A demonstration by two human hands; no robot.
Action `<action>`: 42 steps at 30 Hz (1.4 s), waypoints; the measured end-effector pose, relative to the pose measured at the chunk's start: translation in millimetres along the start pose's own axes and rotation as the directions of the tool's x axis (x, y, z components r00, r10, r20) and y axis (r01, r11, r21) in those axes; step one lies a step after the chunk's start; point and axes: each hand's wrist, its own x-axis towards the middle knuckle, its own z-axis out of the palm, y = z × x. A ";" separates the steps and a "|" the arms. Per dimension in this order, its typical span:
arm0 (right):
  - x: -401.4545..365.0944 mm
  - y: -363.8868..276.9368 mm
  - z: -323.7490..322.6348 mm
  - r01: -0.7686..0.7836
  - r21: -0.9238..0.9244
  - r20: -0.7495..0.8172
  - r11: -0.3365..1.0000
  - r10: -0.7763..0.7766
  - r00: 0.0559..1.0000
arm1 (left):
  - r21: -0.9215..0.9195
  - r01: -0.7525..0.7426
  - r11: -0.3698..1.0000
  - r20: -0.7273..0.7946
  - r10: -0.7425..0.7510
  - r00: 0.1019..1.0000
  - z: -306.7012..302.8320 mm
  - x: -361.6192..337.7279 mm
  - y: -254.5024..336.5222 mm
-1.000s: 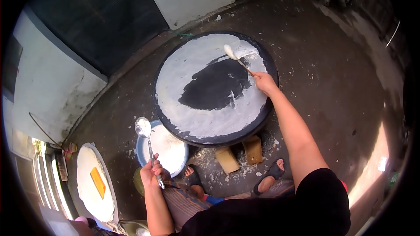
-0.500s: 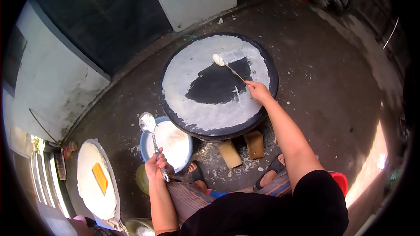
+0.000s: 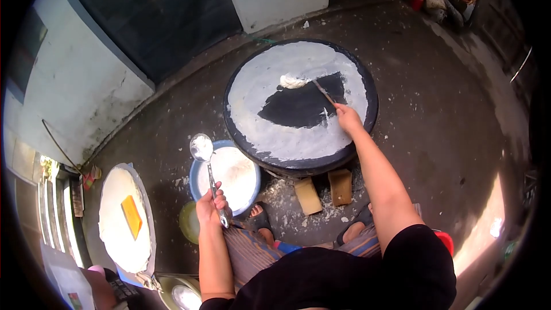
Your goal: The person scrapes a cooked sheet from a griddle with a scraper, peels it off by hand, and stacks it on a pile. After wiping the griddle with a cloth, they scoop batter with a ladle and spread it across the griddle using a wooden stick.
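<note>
A large round black griddle (image 3: 367, 95) carries a broad whitish layer of batter (image 3: 252, 95), with a dark bare patch in the middle. My right hand (image 3: 348, 119), closed round a thin wooden stick (image 3: 326, 93), is over the griddle's right part. The stick's far end lies near a white lump of batter (image 3: 294, 82) at the upper edge of the bare patch. Lower left, my left hand (image 3: 212, 205) grips a metal ladle (image 3: 212, 181); its bowl, smeared white, hangs over the rim of a blue basin (image 3: 256, 186) of white batter.
On the left a round stack of pale flat sheets (image 3: 123, 241) bears an orange scraper (image 3: 132, 216). Two yellowish blocks (image 3: 308, 196) stand below the griddle by my feet. A greenish container (image 3: 188, 222) is beside the basin, a red bucket (image 3: 445, 241) at my right.
The white lump is flatter and wider, and the stick's end now shows to its right instead of inside it. The whole view has shifted slightly. Both hands keep their holds.
</note>
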 end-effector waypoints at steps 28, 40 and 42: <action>-136.1 -31.2 37.6 0.745 -0.385 -0.058 0.544 -0.820 0.569 | 0.034 0.036 0.999 0.069 -0.038 0.997 -16.5 0.6 7.6; -138.5 -29.7 34.0 0.585 -0.186 -0.098 0.789 -0.607 0.788 | -0.001 0.039 0.999 0.048 -0.039 0.998 -24.7 4.1 12.4; -151.0 -28.8 30.3 0.664 -0.328 0.061 0.672 -0.687 0.724 | -0.009 0.038 0.999 0.040 -0.037 0.998 -22.9 3.4 11.2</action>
